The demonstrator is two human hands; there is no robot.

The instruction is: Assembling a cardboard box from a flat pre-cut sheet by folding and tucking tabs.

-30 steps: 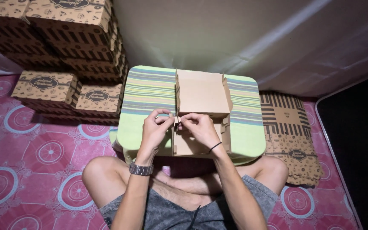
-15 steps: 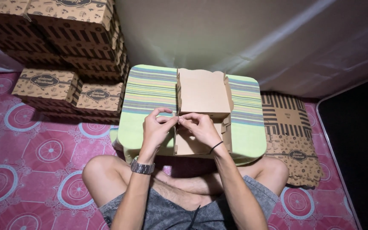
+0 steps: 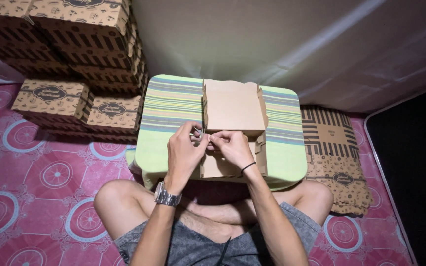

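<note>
On the striped counter [image 3: 173,106] lies the box [image 3: 233,111], a plain brown cardboard blank partly folded, and I take it as my landmark. Its long axis runs from my body toward the far wall; the broad flat lid panel points away from me, with a scalloped far edge, and the folded tray end sits at the counter's near edge. Short side flaps stand up along the box's right side.

My left hand [image 3: 186,150] is at the box's near-left part, fingers curled together and pinching a small flap at the fold line. My right hand [image 3: 230,145] meets it there from the right, fingertips pressed together on the same flap, so both hands touch at the middle of the box. A metal watch [image 3: 166,194] is on the left wrist and a thin dark band [image 3: 247,167] on the right.

Compared with half a second ago, the hands sit at nearly the same spot on the fold, thumbs drawn a little closer; the box has not shifted on the counter.

Left of the box, printed cartons [image 3: 50,96] are stacked in matte brown rows, patterned with dark stripes. Right of the box, flat printed blanks [image 3: 334,148] lie on the red patterned floor [image 3: 25,187]. The counter top is smooth, pale green with thin coloured stripes and rounded corners.
</note>
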